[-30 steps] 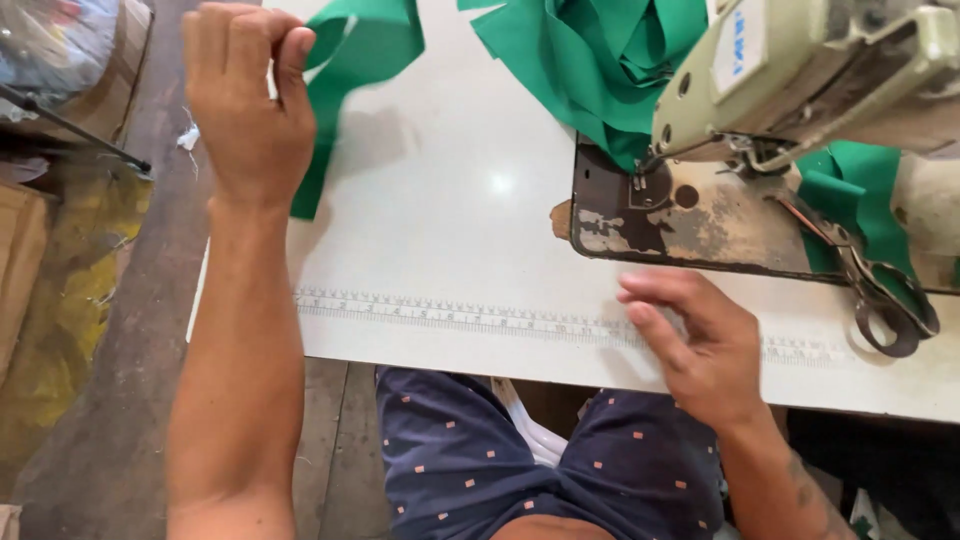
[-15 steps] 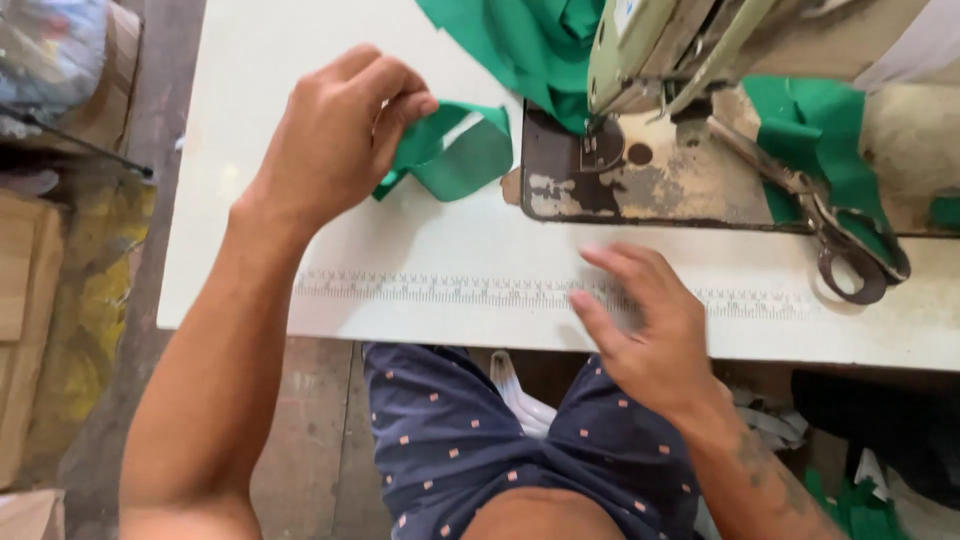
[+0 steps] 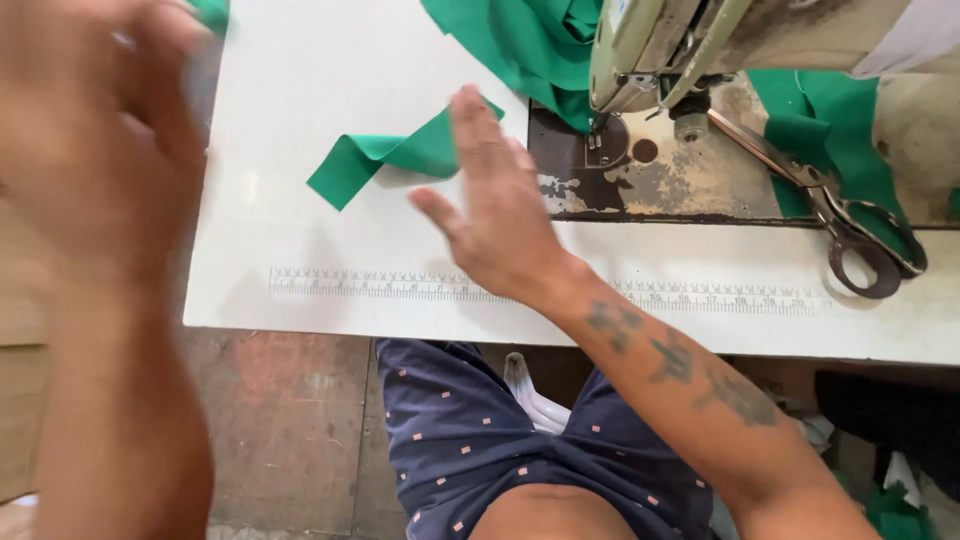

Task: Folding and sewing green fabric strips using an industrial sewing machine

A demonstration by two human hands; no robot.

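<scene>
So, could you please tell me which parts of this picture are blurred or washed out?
Head view: the left hand is smeared by motion blur; the right hand is slightly soft; the scissors stay sharp; the white table looks brightly lit.

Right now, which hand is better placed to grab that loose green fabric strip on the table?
Right. The right hand is open just beside the green fabric strip, fingers almost over its near end. The left hand is raised off the table's left edge, blurred.

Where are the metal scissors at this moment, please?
In the head view, the dark metal scissors lie at the right of the white table, beside the sewing machine, blades over the green fabric.
</scene>
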